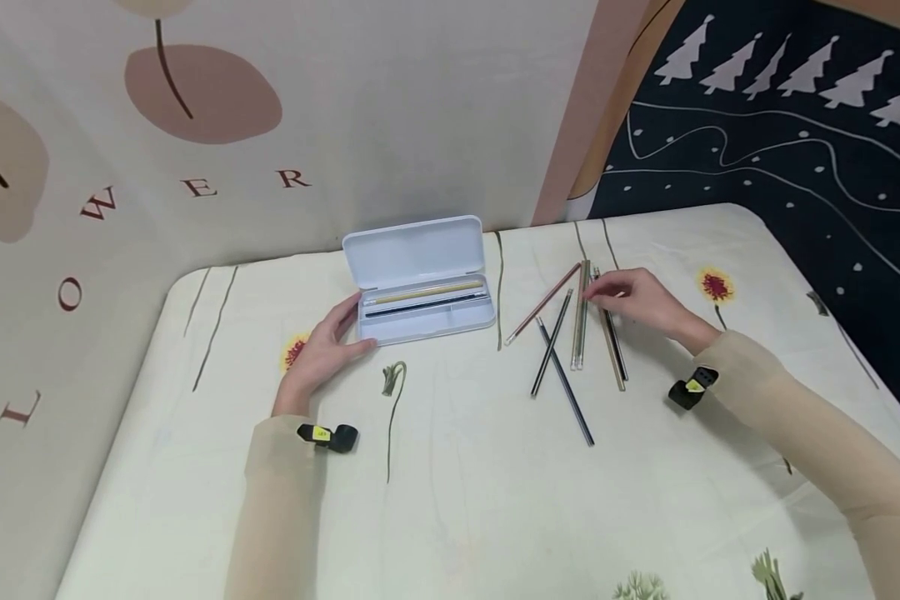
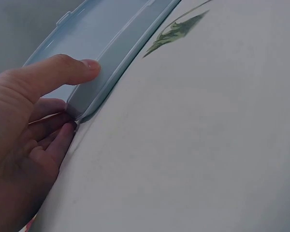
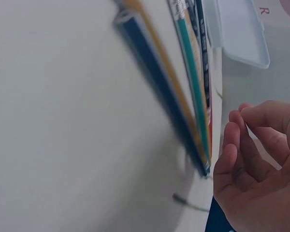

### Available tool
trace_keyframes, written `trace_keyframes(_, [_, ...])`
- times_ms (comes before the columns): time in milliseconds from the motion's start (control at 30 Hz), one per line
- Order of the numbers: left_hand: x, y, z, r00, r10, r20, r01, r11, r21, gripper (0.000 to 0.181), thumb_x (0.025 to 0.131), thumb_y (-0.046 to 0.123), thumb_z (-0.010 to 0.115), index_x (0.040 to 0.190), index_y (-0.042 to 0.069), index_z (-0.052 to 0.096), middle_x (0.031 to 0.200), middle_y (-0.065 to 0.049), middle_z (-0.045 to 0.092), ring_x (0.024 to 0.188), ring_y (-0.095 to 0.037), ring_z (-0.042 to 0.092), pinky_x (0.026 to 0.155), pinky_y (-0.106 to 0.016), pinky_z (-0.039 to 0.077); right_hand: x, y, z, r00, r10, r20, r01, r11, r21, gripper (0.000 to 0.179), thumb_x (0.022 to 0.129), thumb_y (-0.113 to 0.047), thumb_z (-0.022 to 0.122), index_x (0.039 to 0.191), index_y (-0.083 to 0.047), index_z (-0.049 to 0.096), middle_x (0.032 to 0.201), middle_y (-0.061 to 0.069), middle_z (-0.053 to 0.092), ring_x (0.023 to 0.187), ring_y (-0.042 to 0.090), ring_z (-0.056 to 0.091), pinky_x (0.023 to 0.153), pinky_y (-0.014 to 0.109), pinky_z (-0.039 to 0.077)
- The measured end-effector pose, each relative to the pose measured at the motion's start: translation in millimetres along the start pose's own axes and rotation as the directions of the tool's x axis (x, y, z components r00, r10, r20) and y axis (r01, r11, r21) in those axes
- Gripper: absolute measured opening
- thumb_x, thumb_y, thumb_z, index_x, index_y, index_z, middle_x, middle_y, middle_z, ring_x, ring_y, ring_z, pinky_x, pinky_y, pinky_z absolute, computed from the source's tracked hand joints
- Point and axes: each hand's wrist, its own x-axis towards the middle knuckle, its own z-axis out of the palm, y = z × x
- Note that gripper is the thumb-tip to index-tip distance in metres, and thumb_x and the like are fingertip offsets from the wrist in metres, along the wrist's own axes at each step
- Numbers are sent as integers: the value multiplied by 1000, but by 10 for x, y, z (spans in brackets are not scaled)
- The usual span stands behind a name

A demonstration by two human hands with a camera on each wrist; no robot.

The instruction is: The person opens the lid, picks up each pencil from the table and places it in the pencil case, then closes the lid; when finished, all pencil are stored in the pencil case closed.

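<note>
A pale blue pencil case (image 1: 457,318) lies with its lid (image 1: 412,254) raised; a yellow pencil (image 1: 427,292) and a dark pencil (image 1: 427,306) are inside. My left hand (image 1: 321,358) holds its left end, the thumb on the front rim and the fingers against the outer side, as the left wrist view shows. Over the upper ends of several loose pencils (image 1: 581,321) hovers my right hand (image 1: 641,302). In the right wrist view its thumb and forefinger tips meet, the fingers loosely bent, nothing visible between them. A teal pencil (image 3: 197,82) and a dark blue pencil (image 3: 159,87) lie nearby.
Left of the other loose pencils, a reddish pencil (image 1: 543,304) slants, with a black pencil (image 1: 552,343) crossing a blue pencil (image 1: 570,392) just nearer. A white flower-printed cloth (image 1: 450,500) covers the table. Printed fabric (image 1: 420,108) stands behind its back edge.
</note>
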Motion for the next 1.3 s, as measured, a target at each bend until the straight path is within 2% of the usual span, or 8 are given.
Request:
trace_keyframes(167, [-6,-9,-5,1000,-3,-2,3,1000,-2,85,86,5,71,154,10,21,158,-9,21,144,-21,19,116,-35,17,-76,90,-40,999,37,-24,-37,999,1,19,93,-4,62,109,5,68,107,21,66,83,15,57,60,23,49])
trace_keyframes(433, [-8,1,3,1000,-8,-5,8,1000,2,86,86,6,71,154,10,21,158,-8,21,144,-20,19,116,-35,18,-144,184,-21,989,123,-84,-123,992,3,21,91,-3,61,110,6,65,105,23,64,81,16,58,59,22,49])
trace_keyframes(667, [-2,-4,4,1000,-8,-2,8,1000,8,86,86,6,72,155,10,20,158,-8,21,144,-20,19,116,-35,18,-151,226,29,982,159,-104,-162,987,-23,27,91,-2,60,116,7,59,106,24,61,89,24,54,71,21,43])
trace_keyframes(1033, [7,2,-2,1000,-9,-4,9,1000,6,86,86,6,72,154,10,21,158,-9,21,144,-22,19,116,-36,18,-90,168,133,966,213,-150,-224,972,-64,32,90,-9,64,119,4,56,98,18,61,80,22,49,64,27,40])
trace_keyframes(1300, [1,-8,-16,1000,2,1,-2,1000,8,85,86,7,72,155,11,21,159,-10,19,144,-24,18,116,-37,18,-47,186,165,962,231,-145,-243,967,-70,38,89,-10,65,123,3,53,96,16,57,82,26,47,70,34,37])
